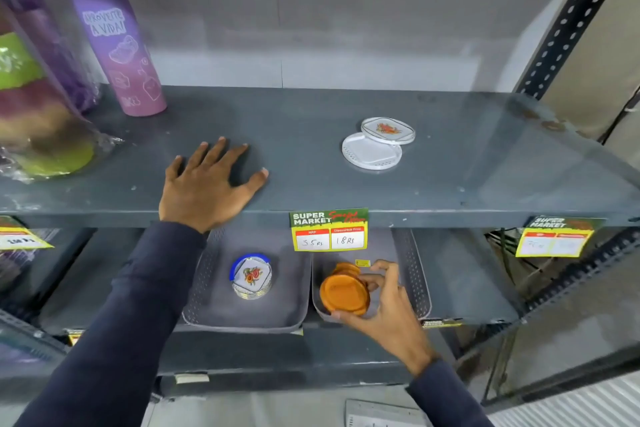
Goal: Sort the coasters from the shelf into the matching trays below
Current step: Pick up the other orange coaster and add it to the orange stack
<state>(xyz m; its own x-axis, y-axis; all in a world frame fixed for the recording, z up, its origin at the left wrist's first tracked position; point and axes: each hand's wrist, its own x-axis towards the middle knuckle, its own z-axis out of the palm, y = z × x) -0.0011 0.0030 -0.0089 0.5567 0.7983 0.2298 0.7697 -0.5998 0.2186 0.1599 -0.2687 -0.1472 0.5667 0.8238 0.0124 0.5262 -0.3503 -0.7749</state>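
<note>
My right hand (pixel 382 308) grips an orange coaster (pixel 343 293) over the right grey tray (pixel 414 274) on the lower shelf, with more orange coasters (pixel 346 268) stacked just behind it. The left grey tray (pixel 207 281) holds a small stack of white flower-printed coasters (pixel 251 277) with a blue one beneath. On the upper shelf (pixel 311 177) lie a clear flower-printed coaster (pixel 388 130) overlapping a plain white one (pixel 370 152). My left hand (pixel 207 184) rests flat on that shelf, fingers spread, holding nothing.
A purple bottle (pixel 117 48) and bagged coloured items (pixel 38 121) stand at the upper shelf's left end. A supermarket price tag (pixel 329 229) hangs from the shelf edge between the trays, another (pixel 556 237) at the right. A perforated steel upright (pixel 571 17) frames the right side.
</note>
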